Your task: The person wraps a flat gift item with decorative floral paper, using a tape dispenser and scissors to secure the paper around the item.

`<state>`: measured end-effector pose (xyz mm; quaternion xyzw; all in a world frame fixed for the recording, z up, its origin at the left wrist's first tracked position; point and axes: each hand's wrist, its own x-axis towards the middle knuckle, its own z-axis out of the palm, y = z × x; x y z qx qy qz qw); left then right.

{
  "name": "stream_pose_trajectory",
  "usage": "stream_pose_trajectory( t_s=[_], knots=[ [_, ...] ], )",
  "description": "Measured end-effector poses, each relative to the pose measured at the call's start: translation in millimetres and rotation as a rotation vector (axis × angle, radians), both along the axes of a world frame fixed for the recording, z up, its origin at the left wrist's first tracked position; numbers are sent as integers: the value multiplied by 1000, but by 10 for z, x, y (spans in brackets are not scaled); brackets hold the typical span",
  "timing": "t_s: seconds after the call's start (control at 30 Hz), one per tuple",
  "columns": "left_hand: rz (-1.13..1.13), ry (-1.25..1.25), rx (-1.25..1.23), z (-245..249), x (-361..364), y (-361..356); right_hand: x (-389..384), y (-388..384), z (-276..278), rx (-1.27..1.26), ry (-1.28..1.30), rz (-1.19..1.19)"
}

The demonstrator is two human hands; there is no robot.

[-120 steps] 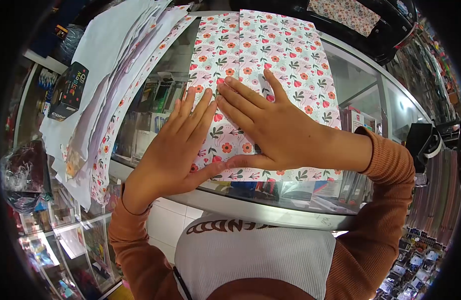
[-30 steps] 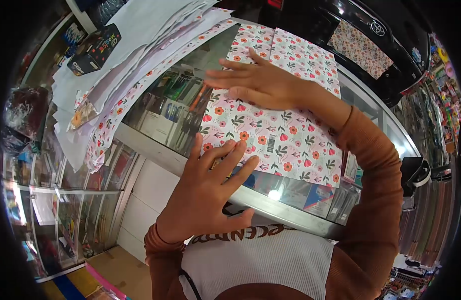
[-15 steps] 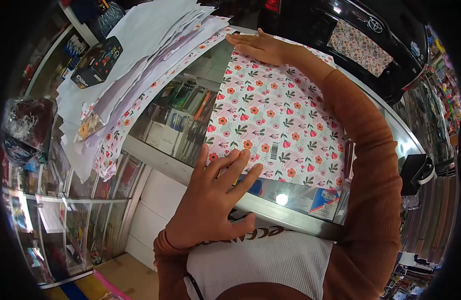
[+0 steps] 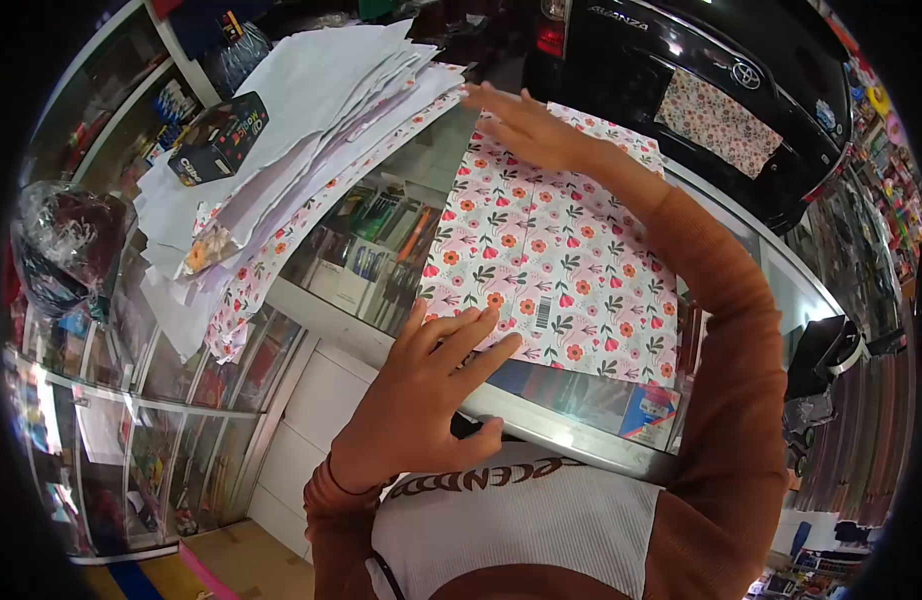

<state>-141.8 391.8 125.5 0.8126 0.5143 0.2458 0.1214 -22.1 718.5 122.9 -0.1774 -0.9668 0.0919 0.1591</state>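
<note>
A sheet of floral wrapping paper (image 4: 581, 260), white and pink with a printed barcode, lies flat over the glass counter. A faint crease runs along it. Near its far left corner my right hand (image 4: 531, 130) lies open, fingers stretched toward the left, seemingly just over or on the paper's edge. At the near left corner my left hand (image 4: 411, 400) is spread open, its fingertips resting on the paper and its thumb pointing right. What lies under the paper, if anything, is hidden.
Left of the paper, a stack of large white sheets (image 4: 311, 110) with floral edges overhangs the counter, carrying a black box (image 4: 219, 138). The glass display counter (image 4: 551, 425) holds stationery. A black car (image 4: 701, 60) stands behind. A plastic-wrapped bundle (image 4: 69, 240) is far left.
My right hand has lifted slightly and blurred at the fingertips near the far edge. My left hand stays on the near corner. The view has shifted slightly, showing more of the car.
</note>
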Motion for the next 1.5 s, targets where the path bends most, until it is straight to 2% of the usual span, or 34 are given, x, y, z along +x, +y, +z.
stream_pose_trajectory(
  t_s=[0.07, 0.13, 0.2, 0.23, 0.33, 0.43, 0.53, 0.57, 0.67, 0.7, 0.9, 1.0, 1.2, 1.4, 1.43, 1.5],
  knots=[
    [-20, 3, -2, 46, -21, 21, 79, -338, 63, -23, -154, 51],
    [-45, -12, -41, 108, -62, 68, 125, -577, -50, 20, -191, 8],
    [-76, -51, -122, 210, -128, 172, 134, -631, -109, 50, -215, -23],
    [-61, -66, -275, 387, -121, 234, 134, -628, -120, 64, -221, -27],
    [-174, -300, -333, 392, -258, 610, 132, -603, -147, 97, -217, -17],
    [78, 160, 75, 50, -323, 999, 136, -626, -119, 92, -216, -28],
    [102, 406, 88, -147, -369, 1062, 134, -619, -143, 64, -191, -26],
    [102, 341, 94, -165, -376, 1009, 131, -610, -144, 69, -192, -29],
    [192, 492, 81, -78, -329, 839, 119, -616, -151, 74, -199, -35],
    [180, 463, 142, -79, -336, 780, 118, -614, -146, 74, -200, -36],
    [66, 528, 117, 165, -453, 476, 104, -627, -134, 83, -224, -54],
    [-8, 622, 85, 294, -529, 312, 107, -585, -190, 61, -156, -32],
    [-117, 571, 115, 249, -718, 162, 112, -598, -158, 42, -175, -37],
    [-198, 147, 45, 81, -998, 349, 113, -585, -158, 46, -168, -26],
    [-226, 40, 48, 96, -995, 396, 118, -604, -175, 17, -70, -21],
    [-240, 93, 72, 206, -885, 496, 160, -647, -143, -84, 58, -22]
  ],
)
